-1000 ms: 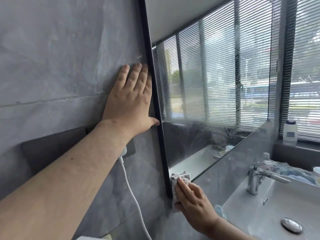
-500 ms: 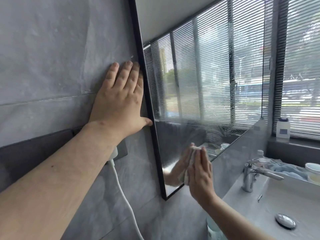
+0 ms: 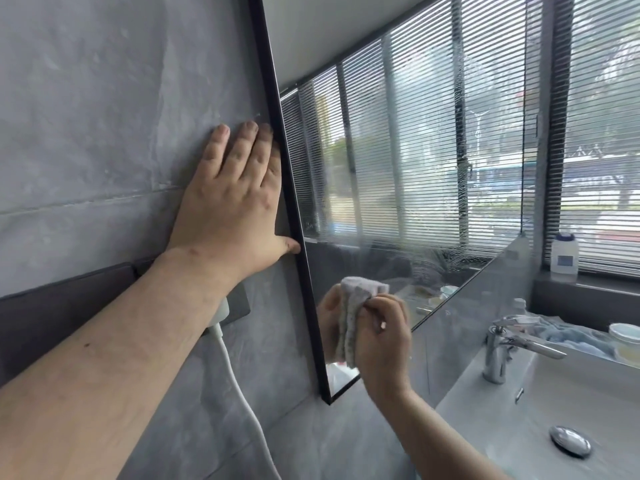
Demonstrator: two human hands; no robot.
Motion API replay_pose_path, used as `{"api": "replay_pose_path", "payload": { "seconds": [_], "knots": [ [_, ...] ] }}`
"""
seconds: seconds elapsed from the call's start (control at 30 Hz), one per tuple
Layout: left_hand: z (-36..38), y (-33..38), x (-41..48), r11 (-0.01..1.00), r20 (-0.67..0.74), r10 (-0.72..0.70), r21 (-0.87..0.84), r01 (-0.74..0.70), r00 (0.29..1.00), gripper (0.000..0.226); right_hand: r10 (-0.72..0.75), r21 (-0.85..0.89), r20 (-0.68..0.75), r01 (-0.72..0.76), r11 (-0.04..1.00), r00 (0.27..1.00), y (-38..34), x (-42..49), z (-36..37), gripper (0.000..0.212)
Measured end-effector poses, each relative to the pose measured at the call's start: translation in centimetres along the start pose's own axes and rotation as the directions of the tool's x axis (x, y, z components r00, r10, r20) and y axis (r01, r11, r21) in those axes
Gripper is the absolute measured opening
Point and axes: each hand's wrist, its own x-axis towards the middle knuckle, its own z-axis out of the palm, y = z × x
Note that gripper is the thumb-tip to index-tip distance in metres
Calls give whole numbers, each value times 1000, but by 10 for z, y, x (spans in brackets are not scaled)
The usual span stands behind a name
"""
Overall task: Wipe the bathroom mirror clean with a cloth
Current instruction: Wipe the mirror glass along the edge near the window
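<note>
left hand [image 3: 228, 202] flat on wall, fingers together | right hand [image 3: 381, 337] fingers curled, gripping cloth [image 3: 356, 306] on mirror [image 3: 415, 168], fingertips hidden

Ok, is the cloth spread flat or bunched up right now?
Bunched: the cloth is crumpled in the right hand, fingers curled round it against the mirror.

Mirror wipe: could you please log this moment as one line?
left hand: flat on wall | right hand: pressing cloth on mirror

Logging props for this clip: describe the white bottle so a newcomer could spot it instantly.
Start at the window blinds on the right, then drop to the dark sill beneath them. The white bottle stands upright there, alone, with a blue label, well above the faucet.
</note>
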Motion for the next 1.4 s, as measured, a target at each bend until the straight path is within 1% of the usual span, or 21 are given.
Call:
{"api": "replay_pose_path", "payload": {
  "seconds": [0.03,0.1,0.13,0.2,0.27,0.33,0.4,0.47,0.53,0.57,0.67,0.73,0.8,0.9,0.93,1.0,1.1,1.2,1.27,1.33,1.4],
  "knots": [
    [0,0,0,1000,-2,0,-4,0,1000,128,-114,-5,40,114,993,993,-5,-14,3,20],
    [1,-1,-1,1000,-7,1,-17,-1,1000,128,-318,-41,111,324,945,942,-5,-29,3,19],
    [1,-1,-1,1000,-9,3,-25,-3,1000,128,-369,-47,130,378,925,920,-1,-28,2,19],
    [1,0,-1,999,-10,4,-36,-4,1000,128,-381,-62,110,389,919,918,8,-15,1,17],
    [1,0,0,1000,-7,3,-31,-4,1000,128,-286,-103,23,286,953,958,18,9,1,19],
    [1,1,-1,1000,-3,4,-19,-4,1000,129,-59,-125,-102,46,991,993,33,40,-2,23],
    [1,1,-1,1000,-2,6,-6,-6,1000,129,182,-84,-213,-203,976,960,47,70,-7,21],
    [1,1,-1,1000,-5,8,-1,-8,1000,128,366,25,-270,-374,927,890,54,92,-10,18],
    [1,1,0,1000,-8,11,3,-11,1000,128,456,105,-282,-445,889,844,52,102,-9,12],
    [1,1,0,1000,-8,11,5,-11,1000,128,463,124,-281,-446,886,841,49,102,-6,8],
    [1,1,0,1000,-4,8,11,-8,1000,129,344,96,-260,-331,939,902,26,91,6,9],
    [1,1,0,1000,-5,5,9,-5,1000,129,195,64,-202,-185,981,960,4,75,16,6],
    [0,0,0,1000,-3,5,1,-5,1000,128,-11,12,-144,13,1000,989,-20,57,26,9],
    [0,0,-1,1000,1,4,-14,-4,1000,128,-326,-34,-52,325,945,944,-35,33,38,15],
    [0,0,-1,1000,5,2,-16,-2,1000,128,-382,-40,-35,381,924,923,-34,32,39,12],
    [0,0,-1,1000,9,0,-16,0,1000,129,-396,-43,-35,395,918,917,-27,39,38,9],
    [0,0,0,1000,4,4,-29,-3,1000,130,-257,-47,-111,253,966,960,-10,63,31,18],
    [0,1,-1,1000,11,8,-16,-8,1000,130,22,-67,-213,-37,997,977,17,96,18,18],
    [-1,1,-1,1000,11,13,-13,-13,1000,129,242,-37,-284,-262,964,928,54,115,5,16],
    [-1,0,-1,1000,10,11,-5,-11,1000,129,434,24,-361,-457,889,825,87,126,-9,23],
    [-1,0,-1,1000,4,10,2,-10,1000,129,556,36,-385,-590,807,737,109,127,-19,27]
  ]
}}
